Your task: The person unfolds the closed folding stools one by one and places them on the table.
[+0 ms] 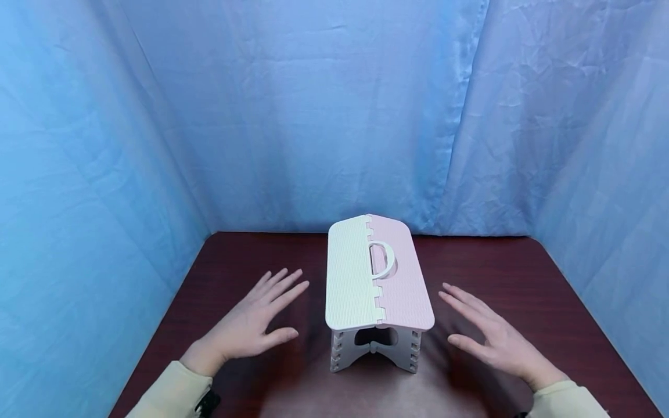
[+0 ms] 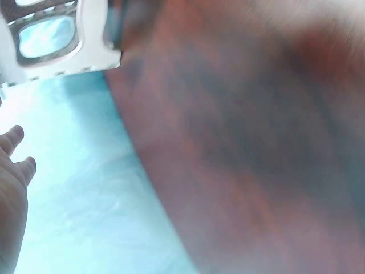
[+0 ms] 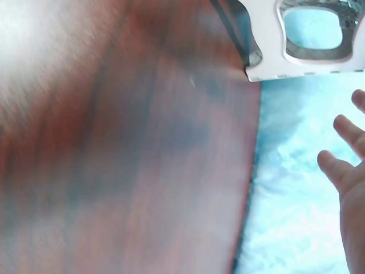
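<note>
A folding step stool (image 1: 347,273) stands unfolded on the table, its top half white and half pale pink. A white loop handle (image 1: 391,261) lies at the middle of the top, over the hinge line. To the stool's left, my left hand (image 1: 256,319) hovers with fingers spread, apart from it. My right hand (image 1: 493,337) is held on the other side, fingers straight and also not touching. Both wrist views catch the stool's legs (image 2: 94,40) (image 3: 265,43) with their oval cut-outs, and only part of each hand.
The dark red-brown wooden table (image 1: 251,255) has rounded far corners. Light blue curtains (image 1: 313,116) hang behind it and along both sides, close to its edges. Light reflects off the table's near part.
</note>
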Motion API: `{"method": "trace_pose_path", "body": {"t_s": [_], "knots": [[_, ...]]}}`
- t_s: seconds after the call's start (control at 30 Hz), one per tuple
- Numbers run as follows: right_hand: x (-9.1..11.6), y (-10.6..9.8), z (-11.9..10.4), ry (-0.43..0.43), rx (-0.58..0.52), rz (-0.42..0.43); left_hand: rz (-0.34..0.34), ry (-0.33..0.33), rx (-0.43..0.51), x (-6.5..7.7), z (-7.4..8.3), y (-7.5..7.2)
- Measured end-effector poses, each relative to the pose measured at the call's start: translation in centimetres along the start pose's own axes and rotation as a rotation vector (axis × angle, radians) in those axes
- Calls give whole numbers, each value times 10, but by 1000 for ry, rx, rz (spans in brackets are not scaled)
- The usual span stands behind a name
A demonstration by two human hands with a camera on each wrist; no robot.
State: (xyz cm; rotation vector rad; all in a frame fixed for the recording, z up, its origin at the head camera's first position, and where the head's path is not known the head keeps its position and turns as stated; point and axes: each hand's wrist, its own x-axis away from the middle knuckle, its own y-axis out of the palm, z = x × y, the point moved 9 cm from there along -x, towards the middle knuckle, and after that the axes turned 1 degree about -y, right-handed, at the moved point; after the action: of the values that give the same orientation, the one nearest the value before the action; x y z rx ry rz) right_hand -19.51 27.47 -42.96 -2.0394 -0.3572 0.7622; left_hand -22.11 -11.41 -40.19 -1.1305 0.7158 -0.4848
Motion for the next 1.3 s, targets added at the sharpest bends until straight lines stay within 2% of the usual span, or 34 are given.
{"method": "trace_pose_path", "body": {"t_s": [0.17,0.33,0.43,0.63,0.77,0.97,1.3], "knots": [[-6,-11,-2,-28,43,-39,-14,60,-77,-9,6,-22],[-14,-21,-5,-46,61,-57,-3,117,-130,-21,16,-36],[-21,-28,-9,-76,77,-43,8,150,-154,-29,24,-42],[-38,-43,-23,-211,111,35,36,218,-187,-45,39,-50],[-49,-48,-29,-250,131,41,58,271,-204,-55,50,-53],[-65,-48,-37,-265,153,18,52,314,-237,-70,62,-49],[-95,-41,-52,-265,180,-57,-10,357,-268,-91,77,-37]]}}
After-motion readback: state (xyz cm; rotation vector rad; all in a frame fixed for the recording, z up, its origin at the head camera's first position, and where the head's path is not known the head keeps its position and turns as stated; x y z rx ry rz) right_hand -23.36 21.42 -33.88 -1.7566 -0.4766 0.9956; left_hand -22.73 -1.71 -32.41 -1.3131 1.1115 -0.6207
